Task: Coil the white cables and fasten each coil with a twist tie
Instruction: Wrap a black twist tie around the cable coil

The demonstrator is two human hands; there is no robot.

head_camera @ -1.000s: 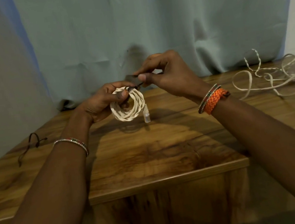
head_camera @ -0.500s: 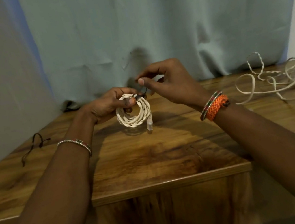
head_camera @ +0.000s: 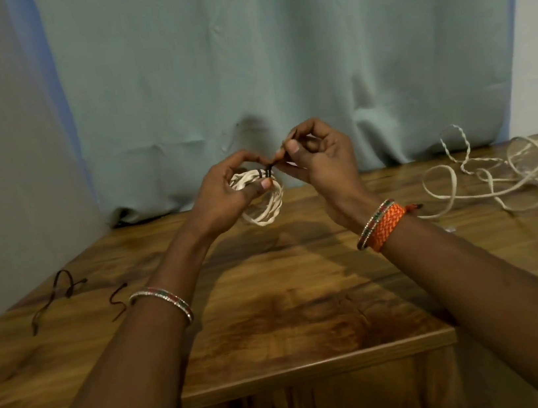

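Head view: white cable coil [head_camera: 262, 201] held up above the wooden table [head_camera: 275, 306], gripped by the left hand [head_camera: 228, 192] with thumb pressed on the strands beside the dark twist tie [head_camera: 265, 172] wrapped round its top. Tie ends pinched between thumb and forefinger of the right hand [head_camera: 318, 158]. Off right on the table, loose white cables [head_camera: 498, 171] in a tangle; off left, spare dark ties [head_camera: 62, 291] lying flat.

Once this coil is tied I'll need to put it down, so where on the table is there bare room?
The widest bare patch of the table lies between the forearms, from under the coil to the near edge. The left side is nearly bare, with two dark ties. The right is crowded with loose white cable.
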